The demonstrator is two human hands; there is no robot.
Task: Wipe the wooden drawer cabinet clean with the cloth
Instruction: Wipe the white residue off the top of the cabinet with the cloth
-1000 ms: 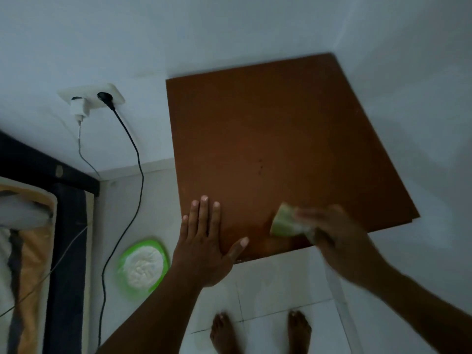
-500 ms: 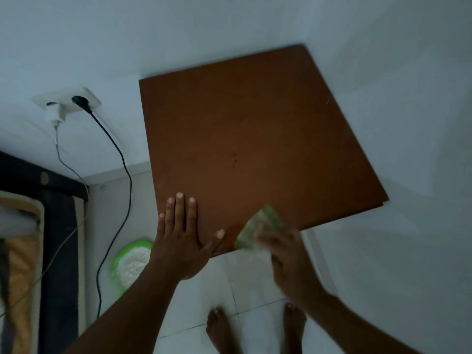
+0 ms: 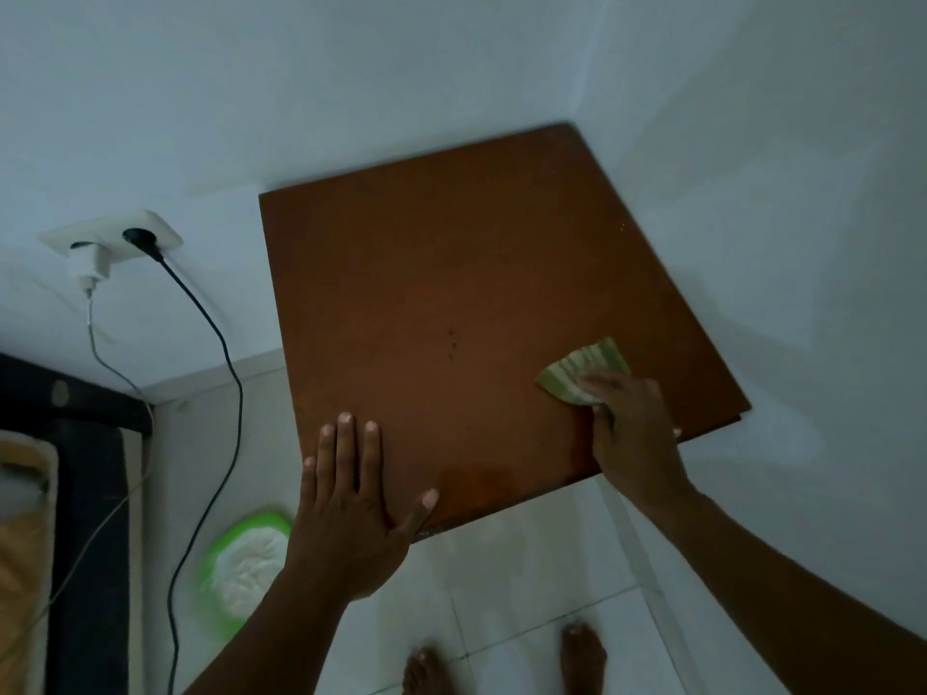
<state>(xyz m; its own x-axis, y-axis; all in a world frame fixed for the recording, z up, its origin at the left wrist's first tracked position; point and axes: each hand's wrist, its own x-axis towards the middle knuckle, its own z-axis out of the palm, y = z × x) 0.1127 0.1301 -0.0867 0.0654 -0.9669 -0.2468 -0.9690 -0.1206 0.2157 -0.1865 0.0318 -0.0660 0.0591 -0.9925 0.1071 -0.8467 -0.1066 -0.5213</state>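
Note:
I look down on the brown top of the wooden drawer cabinet (image 3: 451,273), which stands in a corner between two white walls. My left hand (image 3: 351,499) lies flat on its near left corner, fingers spread, holding nothing. My right hand (image 3: 632,433) presses a folded green cloth (image 3: 584,371) onto the top near the right front edge. The cloth sticks out past my fingertips. A damp streak shows near the front edge. The drawers themselves are hidden below the top.
A wall socket (image 3: 113,238) with a white charger and a black cable (image 3: 220,353) sits left of the cabinet. A green-rimmed round thing (image 3: 246,564) lies on the tiled floor. A dark bed frame (image 3: 75,443) is at far left. My bare feet (image 3: 582,654) stand below.
My right hand has slid the cloth from the near front edge rightward and further onto the top. The left hand stays flat on the corner. The camera view shifted.

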